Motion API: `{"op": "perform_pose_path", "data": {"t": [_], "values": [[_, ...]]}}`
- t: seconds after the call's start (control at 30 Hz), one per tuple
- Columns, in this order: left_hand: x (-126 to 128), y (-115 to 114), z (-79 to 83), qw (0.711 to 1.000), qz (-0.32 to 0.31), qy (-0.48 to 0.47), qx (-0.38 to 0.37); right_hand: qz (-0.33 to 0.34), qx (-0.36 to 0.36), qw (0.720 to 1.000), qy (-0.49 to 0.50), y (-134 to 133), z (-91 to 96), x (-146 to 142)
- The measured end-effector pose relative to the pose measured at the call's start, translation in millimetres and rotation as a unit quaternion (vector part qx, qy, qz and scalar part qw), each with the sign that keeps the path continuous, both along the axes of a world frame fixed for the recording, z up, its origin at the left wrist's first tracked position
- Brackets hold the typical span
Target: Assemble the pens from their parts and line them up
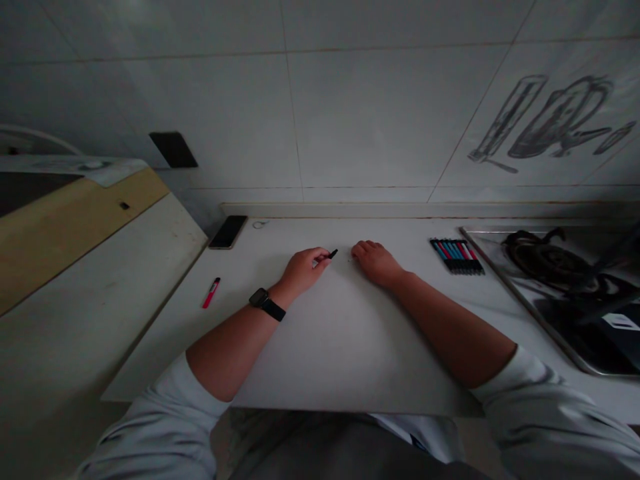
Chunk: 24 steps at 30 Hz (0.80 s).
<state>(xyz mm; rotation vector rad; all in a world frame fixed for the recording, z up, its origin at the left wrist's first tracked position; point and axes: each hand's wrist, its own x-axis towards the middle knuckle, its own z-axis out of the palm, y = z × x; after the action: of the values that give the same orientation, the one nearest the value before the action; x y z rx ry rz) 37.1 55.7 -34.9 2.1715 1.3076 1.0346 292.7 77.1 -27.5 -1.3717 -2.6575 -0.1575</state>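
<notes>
My left hand [305, 269] rests on the white countertop [325, 333] with its fingers closed on a small dark pen [331, 254] whose tip points right. A black watch [267, 305] sits on that wrist. My right hand [375, 261] lies knuckles-up on the counter just right of the pen tip, fingers curled under, and nothing shows in it. A row of several pens [457, 256] with blue, red and black barrels lies side by side to the right of my right hand.
A dark phone [228, 231] lies at the back left of the counter, with a small ring [259, 225] beside it. A red pen [211, 293] lies near the left edge. A gas stove [565, 280] fills the right side. A tiled wall stands behind.
</notes>
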Motion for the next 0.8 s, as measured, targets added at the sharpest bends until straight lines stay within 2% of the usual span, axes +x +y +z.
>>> {"op": "perform_pose_path", "data": {"t": [0.2, 0.37, 0.5, 0.8], "values": [[-2.4, 2.5, -1.9, 0.999, 0.005, 0.033, 0.009, -0.02, -0.013, 0.993, 0.113, 0.2, 0.6, 1.4], [-3.5, 0.2, 3.5, 0.997, -0.004, 0.081, 0.018, 0.029, 0.026, 0.981, 0.189, -4.8, 2.4, -2.8], [-2.0, -2.1, 7.9, 0.995, -0.007, 0.094, 0.03, 0.06, 0.045, 0.977, 0.201, -9.9, 3.0, -6.8], [-0.5, -2.4, 6.2, 0.995, -0.01, 0.093, 0.041, 0.057, 0.057, 0.976, 0.203, -9.7, 1.6, -5.3]]}}
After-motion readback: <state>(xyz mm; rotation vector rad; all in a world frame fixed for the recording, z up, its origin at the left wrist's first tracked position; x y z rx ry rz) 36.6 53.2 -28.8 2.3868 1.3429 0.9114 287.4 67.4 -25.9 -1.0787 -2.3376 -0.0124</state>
